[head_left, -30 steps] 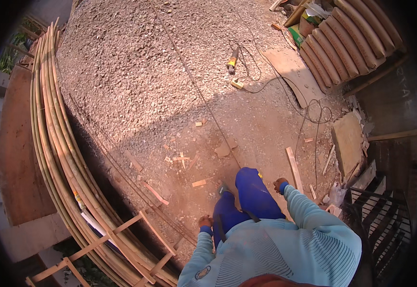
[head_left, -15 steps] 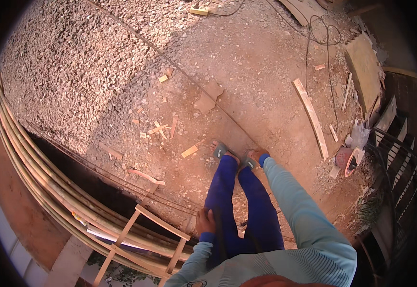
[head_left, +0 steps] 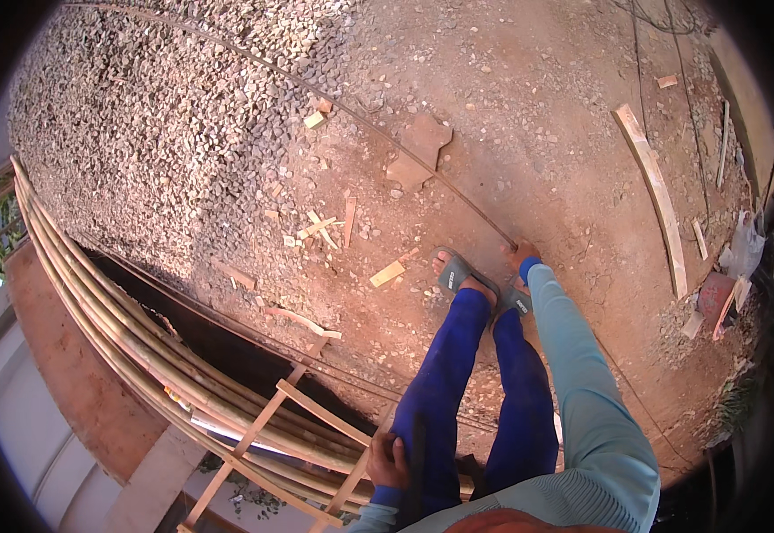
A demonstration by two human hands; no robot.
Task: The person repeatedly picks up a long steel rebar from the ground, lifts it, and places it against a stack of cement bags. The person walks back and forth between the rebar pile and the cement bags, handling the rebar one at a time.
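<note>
A long thin metal rod [head_left: 365, 123] runs from the far left across the gravel and bare earth to my right hand [head_left: 522, 256]. The fingers of that hand are closed round it, low over the ground just beyond my right sandal [head_left: 513, 300]. My left hand [head_left: 388, 462] lies against my left thigh, its fingers loosely bent and apart with nothing visible in them. Close beside it is a slat of a light wooden frame [head_left: 323, 413]. The left sandal [head_left: 458, 277] stands on the earth.
Long bamboo-like poles [head_left: 107, 320] lie over a dark trench at left. A flat stone slab [head_left: 420, 153] sits under the rod. Wood offcuts [head_left: 387, 274] are scattered about. On the right lie a plank [head_left: 655, 195], a cable [head_left: 693, 133] and a reddish container [head_left: 715, 293].
The view has shifted, so ground things appear farther right. My right hand, still on the rod, has moved slightly away from the sandal. The left hand stays at my thigh.
</note>
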